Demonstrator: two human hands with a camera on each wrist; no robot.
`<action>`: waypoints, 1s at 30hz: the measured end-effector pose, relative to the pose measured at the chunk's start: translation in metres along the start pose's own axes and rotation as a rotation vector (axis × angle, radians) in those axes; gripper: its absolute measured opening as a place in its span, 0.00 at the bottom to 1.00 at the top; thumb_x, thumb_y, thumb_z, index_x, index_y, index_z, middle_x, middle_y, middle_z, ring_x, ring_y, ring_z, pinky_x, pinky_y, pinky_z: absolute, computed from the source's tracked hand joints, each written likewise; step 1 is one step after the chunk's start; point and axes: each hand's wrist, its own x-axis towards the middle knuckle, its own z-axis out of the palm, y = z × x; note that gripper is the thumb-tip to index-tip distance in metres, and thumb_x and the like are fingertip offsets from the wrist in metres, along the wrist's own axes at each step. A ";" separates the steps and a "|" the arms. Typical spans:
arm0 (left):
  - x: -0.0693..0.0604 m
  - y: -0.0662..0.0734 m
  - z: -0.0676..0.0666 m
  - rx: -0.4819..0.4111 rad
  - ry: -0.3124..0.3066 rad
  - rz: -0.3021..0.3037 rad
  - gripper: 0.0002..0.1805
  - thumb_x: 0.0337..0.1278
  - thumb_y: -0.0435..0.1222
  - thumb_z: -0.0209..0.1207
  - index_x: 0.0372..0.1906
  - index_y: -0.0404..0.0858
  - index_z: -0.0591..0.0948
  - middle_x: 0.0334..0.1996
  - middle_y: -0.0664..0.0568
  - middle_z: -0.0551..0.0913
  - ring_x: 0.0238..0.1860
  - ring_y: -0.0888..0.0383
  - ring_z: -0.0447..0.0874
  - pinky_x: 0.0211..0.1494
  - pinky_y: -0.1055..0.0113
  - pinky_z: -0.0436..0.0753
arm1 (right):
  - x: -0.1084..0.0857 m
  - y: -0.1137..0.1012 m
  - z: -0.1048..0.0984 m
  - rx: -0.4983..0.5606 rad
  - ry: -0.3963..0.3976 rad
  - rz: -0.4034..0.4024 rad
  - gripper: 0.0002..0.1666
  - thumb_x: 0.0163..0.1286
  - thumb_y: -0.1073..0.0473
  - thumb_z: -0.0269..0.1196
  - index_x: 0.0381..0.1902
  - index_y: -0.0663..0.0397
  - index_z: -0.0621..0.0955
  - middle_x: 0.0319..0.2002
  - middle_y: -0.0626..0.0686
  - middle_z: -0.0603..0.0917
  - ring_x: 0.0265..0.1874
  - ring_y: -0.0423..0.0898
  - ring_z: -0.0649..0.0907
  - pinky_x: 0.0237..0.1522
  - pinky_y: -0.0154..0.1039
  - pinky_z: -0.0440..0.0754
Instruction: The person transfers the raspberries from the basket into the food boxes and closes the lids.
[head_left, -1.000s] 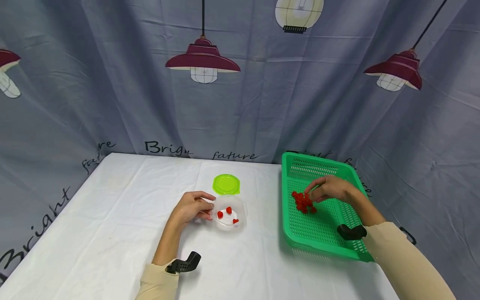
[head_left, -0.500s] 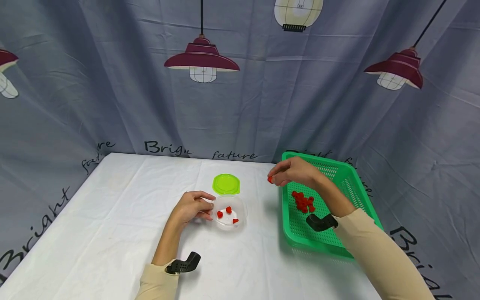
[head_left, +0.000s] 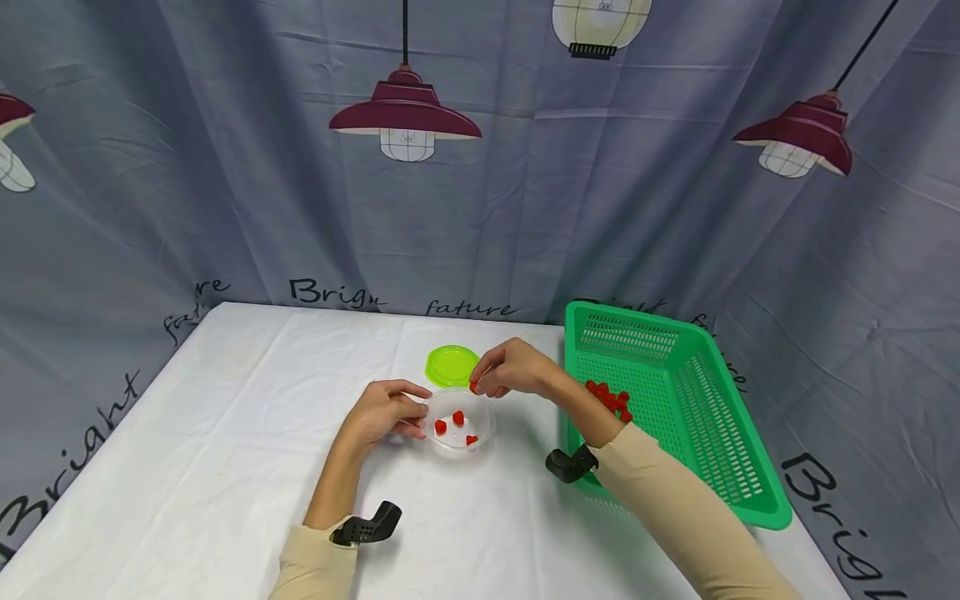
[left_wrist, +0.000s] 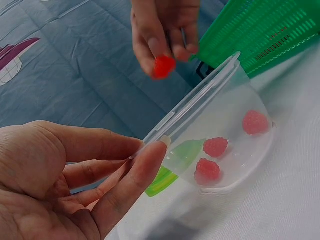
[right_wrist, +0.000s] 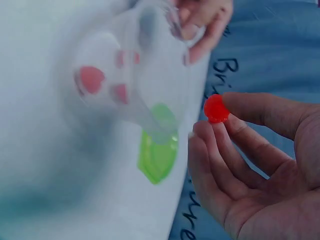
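Note:
A clear plastic container (head_left: pixel 453 446) stands on the white table with three raspberries inside; one raspberry (left_wrist: pixel 216 147) shows through its wall. My left hand (head_left: pixel 384 414) pinches the container's rim between thumb and fingers, seen close in the left wrist view. My right hand (head_left: pixel 516 369) is just above the container's far right edge. Between its thumb and fingertips it pinches another raspberry (right_wrist: pixel 216 108). A green lid (head_left: pixel 452 367) lies flat behind the container.
To the right sits a green plastic basket (head_left: pixel 678 333) with slotted walls. A pile of raspberries (head_left: pixel 611 398) lies in it, partly hidden by my right forearm. A grey curtain (head_left: pixel 480 217) with printed lamps hangs behind the table.
My right hand has picked a raspberry from the pile in the basket and carried it left, over to the container. The left hand stays on the rim.

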 end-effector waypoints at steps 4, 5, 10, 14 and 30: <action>0.001 -0.001 0.000 0.000 0.000 0.000 0.20 0.56 0.24 0.65 0.55 0.22 0.80 0.25 0.47 0.79 0.20 0.58 0.83 0.31 0.62 0.91 | 0.004 0.003 0.014 0.011 -0.024 0.036 0.07 0.61 0.65 0.70 0.38 0.61 0.88 0.32 0.52 0.88 0.29 0.48 0.84 0.40 0.41 0.90; 0.001 -0.001 0.000 -0.002 0.001 -0.002 0.20 0.56 0.24 0.65 0.55 0.22 0.80 0.24 0.47 0.79 0.20 0.58 0.83 0.31 0.62 0.91 | 0.004 0.005 0.016 0.016 -0.030 0.043 0.07 0.61 0.65 0.70 0.38 0.61 0.88 0.31 0.52 0.88 0.29 0.48 0.83 0.40 0.40 0.90; 0.001 0.000 0.001 -0.007 -0.001 -0.001 0.20 0.56 0.24 0.64 0.55 0.22 0.80 0.24 0.47 0.79 0.21 0.58 0.82 0.32 0.62 0.91 | 0.006 0.011 0.022 0.033 -0.016 0.063 0.07 0.60 0.66 0.70 0.37 0.62 0.88 0.30 0.52 0.88 0.27 0.45 0.83 0.40 0.40 0.90; 0.001 0.000 0.000 0.005 0.005 -0.007 0.20 0.57 0.24 0.65 0.55 0.23 0.80 0.25 0.47 0.79 0.20 0.58 0.83 0.32 0.62 0.91 | 0.006 0.014 0.023 0.042 -0.006 0.066 0.07 0.60 0.66 0.70 0.37 0.62 0.88 0.30 0.51 0.88 0.27 0.44 0.83 0.42 0.41 0.90; 0.001 0.000 0.000 -0.018 -0.010 -0.008 0.20 0.57 0.24 0.64 0.56 0.22 0.79 0.23 0.47 0.80 0.20 0.59 0.83 0.31 0.63 0.90 | 0.007 0.016 0.023 0.024 -0.023 0.086 0.07 0.62 0.64 0.70 0.37 0.61 0.88 0.32 0.50 0.88 0.30 0.44 0.82 0.47 0.43 0.89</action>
